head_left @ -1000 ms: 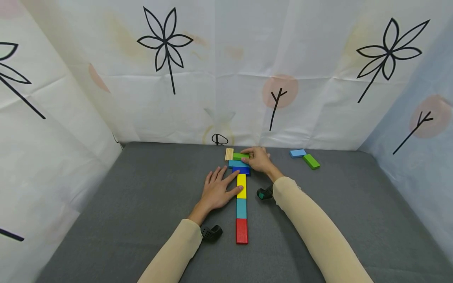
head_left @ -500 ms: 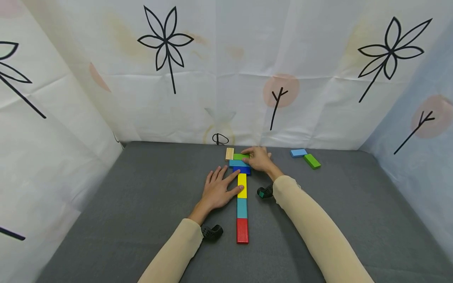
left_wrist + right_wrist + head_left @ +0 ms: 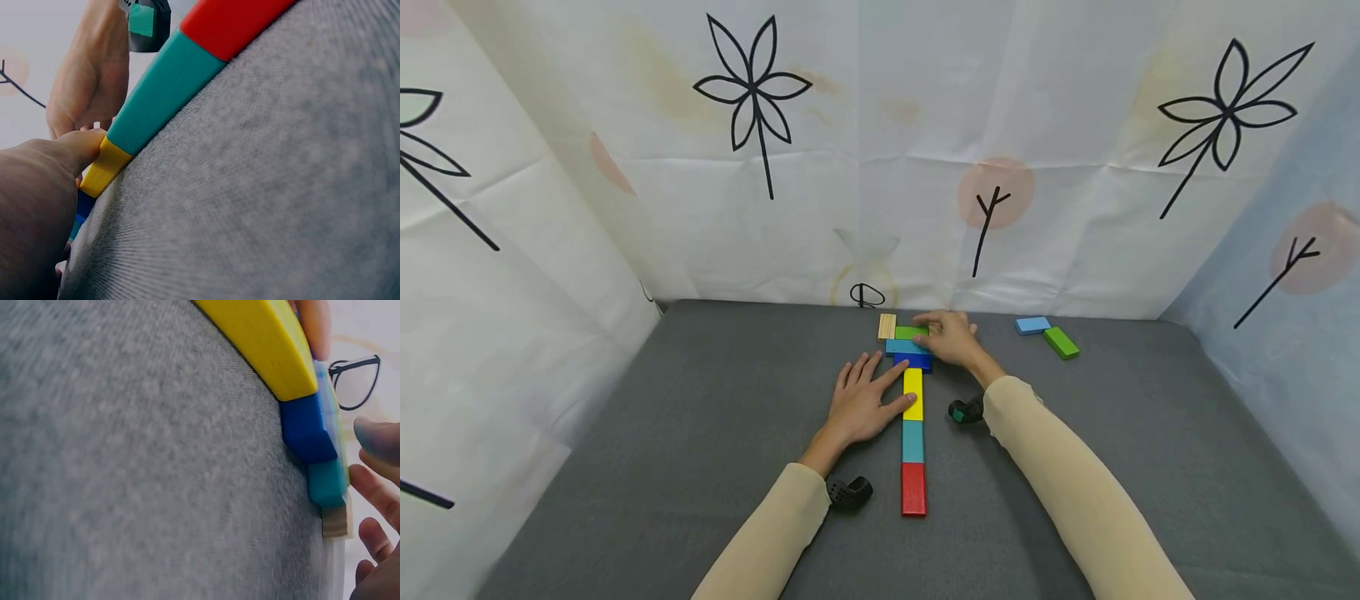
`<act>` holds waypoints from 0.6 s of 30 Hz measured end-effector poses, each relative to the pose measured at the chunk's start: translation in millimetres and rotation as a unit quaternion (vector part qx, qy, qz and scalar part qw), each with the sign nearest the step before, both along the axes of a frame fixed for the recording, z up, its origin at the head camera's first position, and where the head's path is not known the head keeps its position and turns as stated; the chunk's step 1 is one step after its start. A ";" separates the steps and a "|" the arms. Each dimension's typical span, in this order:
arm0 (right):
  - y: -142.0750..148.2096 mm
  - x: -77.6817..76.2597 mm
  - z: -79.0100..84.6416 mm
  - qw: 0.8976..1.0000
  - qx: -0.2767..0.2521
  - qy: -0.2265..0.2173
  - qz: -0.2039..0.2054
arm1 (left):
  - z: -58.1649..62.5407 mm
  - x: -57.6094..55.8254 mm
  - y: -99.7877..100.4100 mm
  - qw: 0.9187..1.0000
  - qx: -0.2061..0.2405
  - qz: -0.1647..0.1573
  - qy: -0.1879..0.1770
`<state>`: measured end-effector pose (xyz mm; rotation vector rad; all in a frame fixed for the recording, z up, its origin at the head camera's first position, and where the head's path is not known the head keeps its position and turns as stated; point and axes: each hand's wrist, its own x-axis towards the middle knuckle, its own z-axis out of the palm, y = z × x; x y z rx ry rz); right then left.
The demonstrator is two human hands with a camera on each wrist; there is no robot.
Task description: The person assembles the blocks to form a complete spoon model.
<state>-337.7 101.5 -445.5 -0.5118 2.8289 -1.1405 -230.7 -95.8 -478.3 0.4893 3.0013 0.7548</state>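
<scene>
Wooden blocks lie in a T-like figure in the head view: red (image 3: 913, 490), teal (image 3: 913, 442) and yellow (image 3: 913, 383) in a line, then dark blue (image 3: 917, 362), light blue (image 3: 904, 346) and green (image 3: 912, 332) crosswise. My left hand (image 3: 859, 408) is spread, its index fingertip at the dark blue block and its thumb on the yellow one. My right hand (image 3: 953, 340) pinches the green block's right end between thumb and index finger. A plain wood block (image 3: 887, 327) stands left of green. In the right wrist view, bare wood (image 3: 337, 520) shows beyond the teal-coloured block (image 3: 327, 482).
Off to the right, a loose blue block (image 3: 1032, 326) and a loose green block (image 3: 1061, 342) lie on the grey cloth (image 3: 700, 417). A patterned white backdrop (image 3: 910, 208) rises behind and at both sides.
The blocks keep their places. My right wrist has shifted very slightly to the right while its fingers stay at the green block. My left hand has not moved.
</scene>
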 end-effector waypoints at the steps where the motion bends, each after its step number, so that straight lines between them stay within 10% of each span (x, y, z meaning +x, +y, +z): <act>1: 2.3 1.5 0.6 1.000 -0.009 0.001 0.002 | -0.5 -0.1 0.0 1.000 -0.001 0.000 0.000; 18: 81.4 24.6 -4.3 0.987 -0.117 0.097 -0.050 | -0.8 0.9 0.1 1.000 0.005 0.001 0.003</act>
